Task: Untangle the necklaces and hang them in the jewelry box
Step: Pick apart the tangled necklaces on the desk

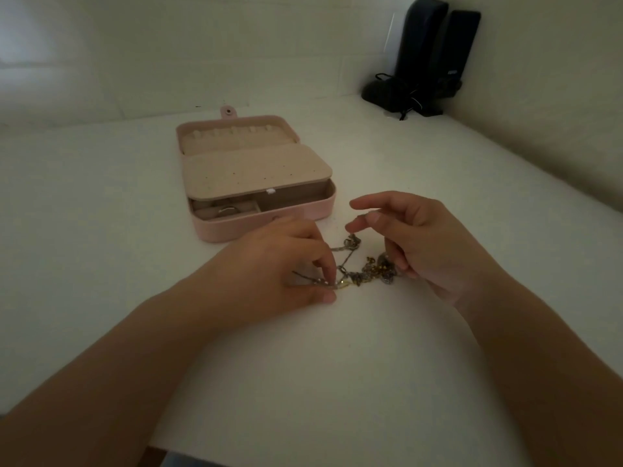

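A tangle of silver and gold necklaces [362, 269] lies on the white table [337, 365] between my hands. My left hand [273, 264] pinches a chain end at the tangle's left side between thumb and fingertips. My right hand [428, 244] hovers over the right side, fingers curled, with a strand caught at its thumb and forefinger and other fingers touching the pile. The pink jewelry box [303, 210] stands open just beyond, its lid lying flat with a row of hooks [232, 131], and a beige flap covers most of the tray.
A ring [227, 210] sits in the box's front left compartment. Two dark speakers [435, 55] with cables stand in the far right corner against the wall. The table's near edge runs just below my forearms.
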`<state>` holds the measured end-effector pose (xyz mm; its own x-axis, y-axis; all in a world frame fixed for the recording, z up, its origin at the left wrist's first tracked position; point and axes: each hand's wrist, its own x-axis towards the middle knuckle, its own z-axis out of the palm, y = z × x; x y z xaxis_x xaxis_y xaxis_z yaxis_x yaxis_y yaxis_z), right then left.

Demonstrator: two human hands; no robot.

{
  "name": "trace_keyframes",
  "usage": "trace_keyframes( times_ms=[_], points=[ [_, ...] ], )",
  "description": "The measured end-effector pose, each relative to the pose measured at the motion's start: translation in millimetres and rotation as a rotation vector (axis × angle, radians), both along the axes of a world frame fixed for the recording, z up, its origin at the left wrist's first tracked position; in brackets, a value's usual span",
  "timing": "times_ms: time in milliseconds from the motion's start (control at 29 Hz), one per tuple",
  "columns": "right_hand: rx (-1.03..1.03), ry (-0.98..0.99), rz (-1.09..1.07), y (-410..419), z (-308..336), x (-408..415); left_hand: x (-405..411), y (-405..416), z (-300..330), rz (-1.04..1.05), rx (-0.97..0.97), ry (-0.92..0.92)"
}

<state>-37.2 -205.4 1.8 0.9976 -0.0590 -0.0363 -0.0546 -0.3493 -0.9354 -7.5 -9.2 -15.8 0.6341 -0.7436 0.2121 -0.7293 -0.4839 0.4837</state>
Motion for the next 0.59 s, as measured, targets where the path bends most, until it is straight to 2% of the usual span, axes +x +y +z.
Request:
trace_keyframes(
  times_ms=[207, 379, 483, 586],
  points=[
    [-0.203, -0.032, 0.013, -2, -5, 3, -1, 3, 5, -0.075, 0.028, 0.064],
    [-0.452, -0.147, -0.071, -12, -3, 2, -4, 1, 10, 0.022, 0.018, 0.191],
    [-0.474, -0.14, 0.059, -11, 5, -3, -5, 2, 12, 0.039, 0.008, 0.263],
    [-0.544, -0.009, 0.259, -11, 10, -8, -4, 5, 13, 0.051, 0.04, 0.275]
  ],
)
